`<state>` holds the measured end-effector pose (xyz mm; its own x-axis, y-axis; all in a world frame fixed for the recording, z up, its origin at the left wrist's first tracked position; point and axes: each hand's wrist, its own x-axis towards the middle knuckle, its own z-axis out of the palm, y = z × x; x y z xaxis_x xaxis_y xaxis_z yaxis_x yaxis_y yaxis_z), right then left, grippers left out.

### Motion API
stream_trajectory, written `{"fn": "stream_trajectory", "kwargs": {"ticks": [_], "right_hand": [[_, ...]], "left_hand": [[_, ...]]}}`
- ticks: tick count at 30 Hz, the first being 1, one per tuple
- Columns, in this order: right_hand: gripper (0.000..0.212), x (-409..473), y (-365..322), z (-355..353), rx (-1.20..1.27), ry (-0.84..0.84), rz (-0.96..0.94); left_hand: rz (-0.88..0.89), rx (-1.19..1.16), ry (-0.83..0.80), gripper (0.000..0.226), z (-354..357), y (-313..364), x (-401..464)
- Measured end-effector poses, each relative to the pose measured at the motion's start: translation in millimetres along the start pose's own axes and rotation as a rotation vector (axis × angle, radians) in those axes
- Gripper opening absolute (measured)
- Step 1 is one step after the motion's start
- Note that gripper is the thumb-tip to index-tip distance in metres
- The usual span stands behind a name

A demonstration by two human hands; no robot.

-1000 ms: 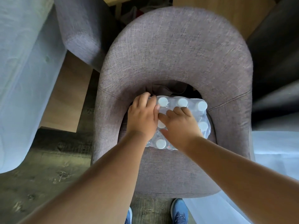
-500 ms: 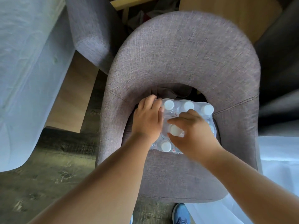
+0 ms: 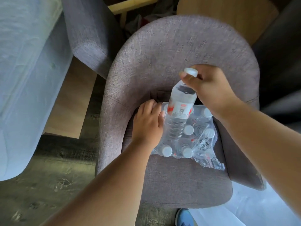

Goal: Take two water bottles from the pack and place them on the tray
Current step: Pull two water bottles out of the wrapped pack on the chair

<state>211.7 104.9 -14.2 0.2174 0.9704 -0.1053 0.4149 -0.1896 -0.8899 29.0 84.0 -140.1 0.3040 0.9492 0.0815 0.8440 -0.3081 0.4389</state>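
A plastic-wrapped pack of water bottles with white caps lies on the seat of a grey fabric armchair. My right hand is shut on the neck of one clear water bottle with a red and white label, lifted most of the way out of the pack and tilted. My left hand presses flat on the pack's left side, holding it down. No tray is in view.
A second grey chair stands at the upper left, beside a pale covered surface. A wooden round tabletop lies behind the armchair. White cloth is at the lower right, my blue shoe below.
My right hand has pulled one bottle up out of the torn wrap, rising toward the chair back. My left hand stayed pressed on the pack. The wrap now lies open and crumpled.
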Motion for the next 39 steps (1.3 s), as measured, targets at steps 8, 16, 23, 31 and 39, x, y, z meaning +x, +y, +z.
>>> {"fn": "stream_trajectory", "kwargs": {"ticks": [8, 16, 23, 31, 39], "right_hand": [[0.034, 7, 15, 9, 0.146, 0.054, 0.08], [0.03, -14, 1, -5, -0.038, -0.003, -0.021], [0.035, -16, -16, -18, 0.045, -0.047, -0.021], [0.049, -19, -7, -17, 0.14, 0.006, 0.026], [0.031, -38, 15, -43, -0.296, 0.061, 0.104]], "left_hand": [[0.019, -0.018, 0.025, 0.053, 1, -2, 2], [-0.014, -0.307, -0.11, 0.079, -29, 15, -1], [-0.227, -0.755, -0.218, 0.065, -52, 50, -17], [-0.29, -0.89, -0.514, 0.065, -50, 37, -2], [-0.48, -1.224, -0.427, 0.044, -57, 32, -13]]}}
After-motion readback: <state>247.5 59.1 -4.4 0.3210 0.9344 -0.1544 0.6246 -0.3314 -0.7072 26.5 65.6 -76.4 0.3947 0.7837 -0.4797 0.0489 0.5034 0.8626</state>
